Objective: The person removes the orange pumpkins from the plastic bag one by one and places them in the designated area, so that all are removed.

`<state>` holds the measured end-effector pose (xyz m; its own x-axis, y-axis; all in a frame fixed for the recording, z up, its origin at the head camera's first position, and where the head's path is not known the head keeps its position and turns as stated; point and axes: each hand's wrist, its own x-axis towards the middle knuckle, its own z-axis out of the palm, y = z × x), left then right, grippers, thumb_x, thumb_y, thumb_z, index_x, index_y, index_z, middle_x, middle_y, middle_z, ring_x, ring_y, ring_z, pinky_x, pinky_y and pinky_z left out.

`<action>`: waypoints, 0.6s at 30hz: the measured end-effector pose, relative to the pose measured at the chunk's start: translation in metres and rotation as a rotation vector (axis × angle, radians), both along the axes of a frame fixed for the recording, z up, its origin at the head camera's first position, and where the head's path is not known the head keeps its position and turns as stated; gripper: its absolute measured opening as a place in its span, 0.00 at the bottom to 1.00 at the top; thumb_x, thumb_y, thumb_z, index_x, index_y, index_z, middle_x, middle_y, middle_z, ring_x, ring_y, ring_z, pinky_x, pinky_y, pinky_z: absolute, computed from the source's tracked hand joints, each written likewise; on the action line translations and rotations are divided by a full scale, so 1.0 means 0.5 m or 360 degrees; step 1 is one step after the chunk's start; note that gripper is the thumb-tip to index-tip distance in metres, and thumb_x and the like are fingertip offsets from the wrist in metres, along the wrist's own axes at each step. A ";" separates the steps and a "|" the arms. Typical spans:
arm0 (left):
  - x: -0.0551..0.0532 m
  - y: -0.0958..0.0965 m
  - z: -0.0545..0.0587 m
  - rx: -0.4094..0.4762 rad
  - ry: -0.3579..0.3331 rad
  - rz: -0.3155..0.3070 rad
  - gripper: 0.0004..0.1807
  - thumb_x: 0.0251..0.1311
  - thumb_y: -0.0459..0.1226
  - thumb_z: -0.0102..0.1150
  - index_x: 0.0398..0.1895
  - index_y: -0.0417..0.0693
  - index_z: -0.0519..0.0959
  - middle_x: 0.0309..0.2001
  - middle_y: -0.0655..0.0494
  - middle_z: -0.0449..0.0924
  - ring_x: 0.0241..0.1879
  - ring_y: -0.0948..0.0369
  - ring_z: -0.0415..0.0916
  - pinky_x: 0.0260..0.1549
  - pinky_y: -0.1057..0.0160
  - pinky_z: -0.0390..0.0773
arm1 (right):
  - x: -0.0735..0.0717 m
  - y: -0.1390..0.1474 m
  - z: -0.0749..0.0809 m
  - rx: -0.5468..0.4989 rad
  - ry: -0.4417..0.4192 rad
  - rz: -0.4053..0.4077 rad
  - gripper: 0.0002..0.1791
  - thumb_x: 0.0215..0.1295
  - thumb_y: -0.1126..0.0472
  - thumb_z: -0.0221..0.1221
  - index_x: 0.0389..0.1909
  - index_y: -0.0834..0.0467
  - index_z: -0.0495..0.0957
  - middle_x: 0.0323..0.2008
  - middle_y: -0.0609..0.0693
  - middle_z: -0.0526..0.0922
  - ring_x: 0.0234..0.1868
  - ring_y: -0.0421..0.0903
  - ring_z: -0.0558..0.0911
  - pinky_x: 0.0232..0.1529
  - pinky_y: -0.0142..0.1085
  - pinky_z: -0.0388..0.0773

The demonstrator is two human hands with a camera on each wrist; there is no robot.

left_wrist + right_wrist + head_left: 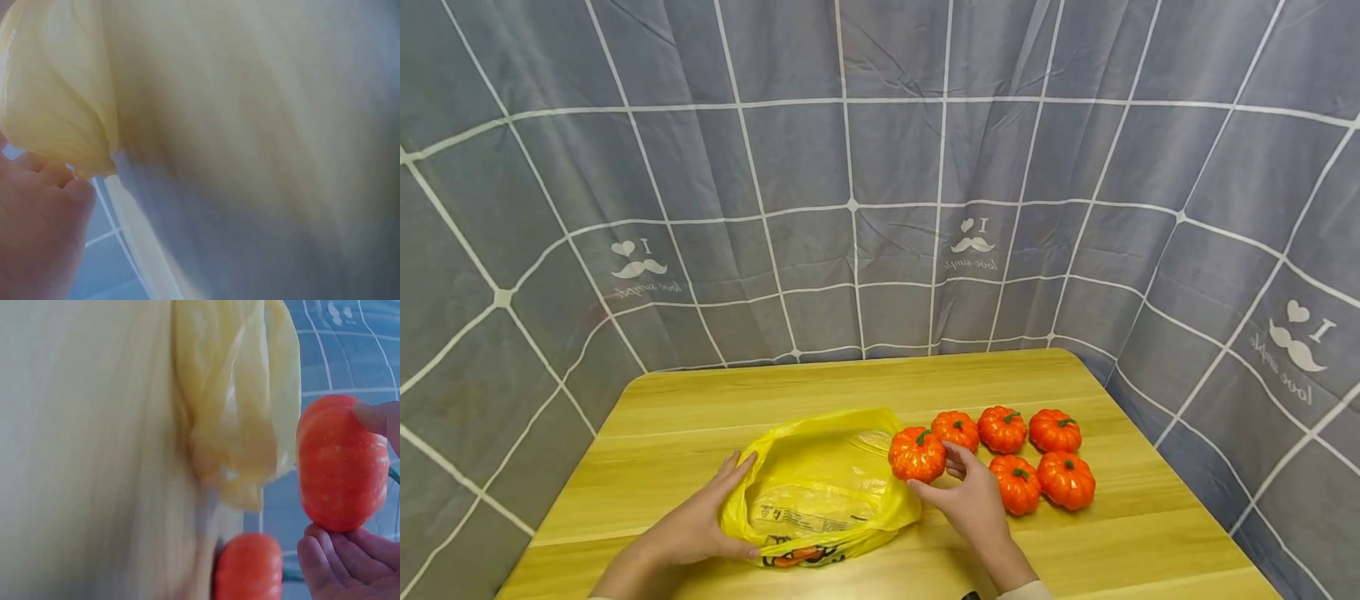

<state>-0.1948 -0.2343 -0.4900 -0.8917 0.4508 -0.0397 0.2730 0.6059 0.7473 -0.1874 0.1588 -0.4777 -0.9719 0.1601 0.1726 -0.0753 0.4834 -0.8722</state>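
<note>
A yellow plastic bag lies on the table with its mouth spread wide toward me. At the bag's left rim, my left hand holds the plastic, thumb at the front and fingers farther back; the left wrist view shows fingertips against the film. My right hand grips a small orange toy pumpkin with a green stem, thumb on one side and fingers on the other. In the right wrist view this pumpkin is off the table, close to the bag's right side.
Several more orange pumpkins stand in two rough rows on the right, among them a back one and a front one. The wooden table ends at a grey checked curtain on the far side and both flanks.
</note>
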 end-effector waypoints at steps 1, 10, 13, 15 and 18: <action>-0.001 -0.003 -0.001 -0.0004 0.0010 0.0004 0.71 0.40 0.55 0.81 0.82 0.46 0.45 0.77 0.28 0.28 0.74 0.29 0.29 0.60 0.22 0.44 | 0.005 0.005 -0.001 0.0017 -0.0006 -0.0018 0.44 0.43 0.47 0.81 0.60 0.65 0.78 0.53 0.58 0.84 0.49 0.54 0.84 0.51 0.49 0.81; -0.002 -0.012 0.001 -0.0017 0.0043 0.0020 0.71 0.39 0.55 0.82 0.82 0.44 0.46 0.77 0.28 0.31 0.74 0.29 0.30 0.60 0.22 0.43 | 0.038 0.033 -0.020 0.0130 -0.0049 -0.0150 0.47 0.42 0.47 0.81 0.60 0.70 0.76 0.51 0.64 0.83 0.49 0.57 0.84 0.49 0.47 0.82; 0.000 -0.011 0.002 -0.0028 0.0041 0.0033 0.71 0.39 0.56 0.81 0.82 0.45 0.46 0.77 0.29 0.31 0.74 0.29 0.30 0.60 0.23 0.43 | 0.044 0.038 -0.018 0.0175 -0.0083 -0.0178 0.48 0.43 0.46 0.80 0.61 0.70 0.75 0.53 0.66 0.83 0.51 0.59 0.84 0.51 0.49 0.81; 0.001 -0.011 0.003 -0.0027 0.0035 0.0039 0.71 0.39 0.56 0.81 0.82 0.46 0.46 0.78 0.29 0.30 0.74 0.30 0.29 0.60 0.23 0.42 | 0.048 0.042 -0.017 0.0206 -0.0104 -0.0191 0.49 0.44 0.45 0.80 0.62 0.71 0.75 0.53 0.68 0.82 0.52 0.61 0.83 0.51 0.51 0.80; 0.001 -0.011 0.004 -0.0022 0.0036 0.0037 0.71 0.39 0.55 0.81 0.82 0.46 0.46 0.78 0.29 0.30 0.74 0.30 0.29 0.60 0.23 0.43 | 0.054 0.049 -0.020 0.0256 -0.0122 -0.0211 0.50 0.44 0.45 0.80 0.61 0.72 0.75 0.52 0.68 0.82 0.51 0.61 0.84 0.51 0.51 0.80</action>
